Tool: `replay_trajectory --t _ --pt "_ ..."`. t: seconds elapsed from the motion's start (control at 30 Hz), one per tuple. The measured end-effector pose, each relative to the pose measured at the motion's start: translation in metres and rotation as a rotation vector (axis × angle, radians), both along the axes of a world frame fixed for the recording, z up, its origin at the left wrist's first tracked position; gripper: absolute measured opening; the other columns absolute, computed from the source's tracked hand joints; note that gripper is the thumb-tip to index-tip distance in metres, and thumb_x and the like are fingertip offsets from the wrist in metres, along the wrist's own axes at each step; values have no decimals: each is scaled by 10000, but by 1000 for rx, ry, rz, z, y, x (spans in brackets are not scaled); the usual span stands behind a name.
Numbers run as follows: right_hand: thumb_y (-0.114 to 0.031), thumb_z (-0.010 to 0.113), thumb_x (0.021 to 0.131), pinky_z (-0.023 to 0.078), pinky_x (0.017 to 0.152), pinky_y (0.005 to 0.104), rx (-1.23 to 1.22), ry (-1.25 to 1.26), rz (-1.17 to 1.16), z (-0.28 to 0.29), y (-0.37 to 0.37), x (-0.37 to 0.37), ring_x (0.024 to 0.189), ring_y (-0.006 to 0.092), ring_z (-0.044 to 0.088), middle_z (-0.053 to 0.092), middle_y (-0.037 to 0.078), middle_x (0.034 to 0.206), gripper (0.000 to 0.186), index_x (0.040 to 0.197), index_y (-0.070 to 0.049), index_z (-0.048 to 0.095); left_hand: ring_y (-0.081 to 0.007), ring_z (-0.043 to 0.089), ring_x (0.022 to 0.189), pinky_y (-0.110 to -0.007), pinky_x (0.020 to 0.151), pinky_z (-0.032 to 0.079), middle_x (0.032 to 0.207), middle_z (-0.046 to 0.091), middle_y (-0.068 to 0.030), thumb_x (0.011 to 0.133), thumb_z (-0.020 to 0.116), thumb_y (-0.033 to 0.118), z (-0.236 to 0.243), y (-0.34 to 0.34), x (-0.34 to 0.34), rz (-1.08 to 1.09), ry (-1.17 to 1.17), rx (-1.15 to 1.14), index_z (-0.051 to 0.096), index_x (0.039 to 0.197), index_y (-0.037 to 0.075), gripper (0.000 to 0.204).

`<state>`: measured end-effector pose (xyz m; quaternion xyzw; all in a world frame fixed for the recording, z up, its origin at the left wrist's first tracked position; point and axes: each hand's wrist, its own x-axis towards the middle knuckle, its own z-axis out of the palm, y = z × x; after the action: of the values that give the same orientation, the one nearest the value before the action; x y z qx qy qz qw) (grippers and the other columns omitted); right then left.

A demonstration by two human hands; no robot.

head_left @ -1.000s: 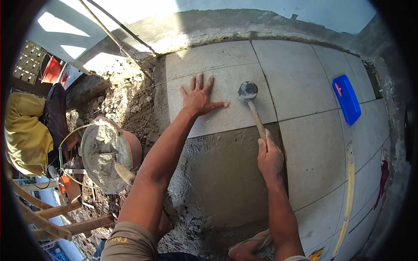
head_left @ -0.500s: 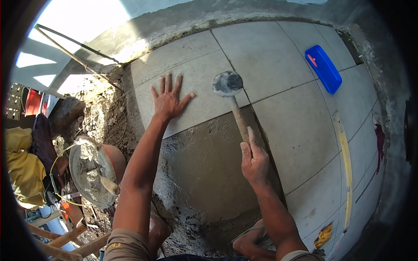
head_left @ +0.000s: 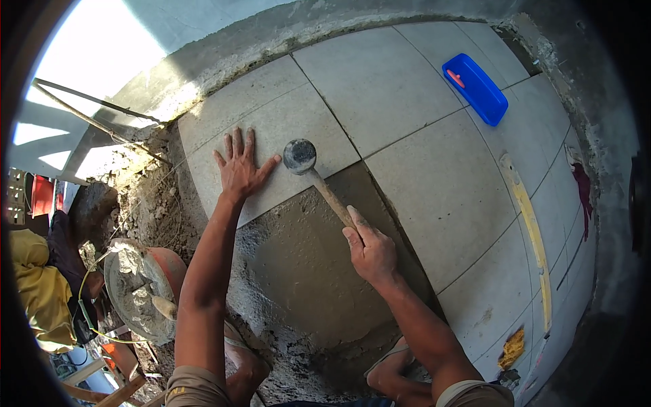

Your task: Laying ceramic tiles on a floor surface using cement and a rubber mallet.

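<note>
My left hand (head_left: 240, 171) lies flat with fingers spread on a pale floor tile (head_left: 278, 119). In my right hand (head_left: 371, 249) is the wooden handle of a rubber mallet (head_left: 332, 203). The mallet's dark, dusty head is over the near part of that tile, close to my left thumb; whether it touches the surface I cannot tell. Wet grey mortar (head_left: 319, 271) fills the bare patch between this tile, the neighbouring tile (head_left: 441, 197) and my feet.
On the tiles at the right are a blue tray (head_left: 478, 91) with a pink-red item in it, a yellowed straight strip (head_left: 529, 230) and a yellow sponge-like piece (head_left: 512, 349). A mortar bucket (head_left: 139, 288) with a wooden-handled tool stands at left. Walls (head_left: 271, 34) border the far side.
The mallet has moved left across the tile, nearer my left hand, and its handle now slants more. My left hand stays flat on the tile. The whole view has shifted a little.
</note>
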<state>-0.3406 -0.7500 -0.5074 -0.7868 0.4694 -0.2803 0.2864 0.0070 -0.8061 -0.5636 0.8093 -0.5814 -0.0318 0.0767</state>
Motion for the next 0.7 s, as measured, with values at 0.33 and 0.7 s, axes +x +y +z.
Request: replay_trajectory --t 0.33,0.7 --pt "-311 618 1019 576 676 479 -29 132 -76 -15 -17 -13 840 393 726 736 208 949 444 1426 -136 594 -439 54 1575 -742 1179 3 1712 108 -197 790 469 918 14 -14 -34 21 -5 30 213 1653 227 1135" --pt "-314 590 1034 578 753 473 57 -1 -98 -6 -13 -12 922 402 724 742 208 1034 441 1431 -120 588 -437 52 1576 -746 1172 -21 1716 88 -193 781 411 952 13 -11 -31 13 -18 20 206 1655 210 1164"
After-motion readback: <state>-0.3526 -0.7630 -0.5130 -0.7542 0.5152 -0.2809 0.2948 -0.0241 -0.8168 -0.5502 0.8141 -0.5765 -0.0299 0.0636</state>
